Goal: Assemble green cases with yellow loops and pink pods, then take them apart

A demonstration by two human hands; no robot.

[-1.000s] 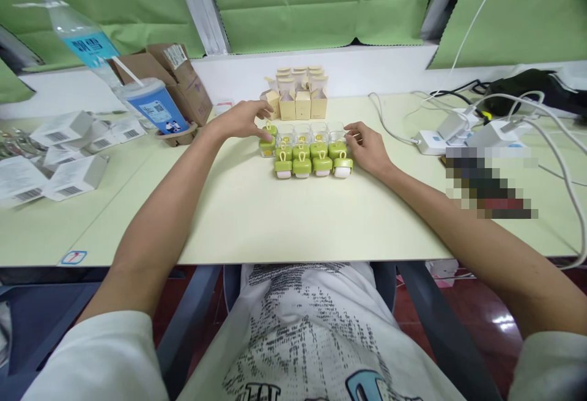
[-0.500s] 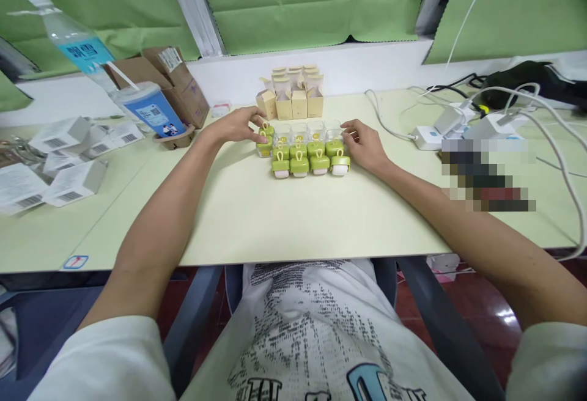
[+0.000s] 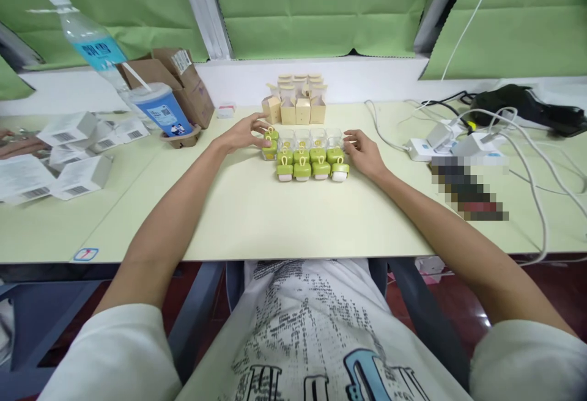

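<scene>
Left hand (image 3: 244,134) | still at green-lidded jar (image 3: 269,145) | co-worker's hand (image 3: 24,145) further in

Bright, even light on the pale surface (image 3: 275,224), faint shadow by the left hand (image 3: 243,132); 1 glare spot on the red floor (image 3: 474,300). Wide-angle stretch leans the bottle (image 3: 98,49) outward (1 patch (image 3: 470,190) is pixelated).

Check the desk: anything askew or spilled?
The leftmost small tan box sits angled beside its squarer neighbours. At least one green-lidded container by the left hand stands outside the left end of the green rows. No spill shows.
</scene>
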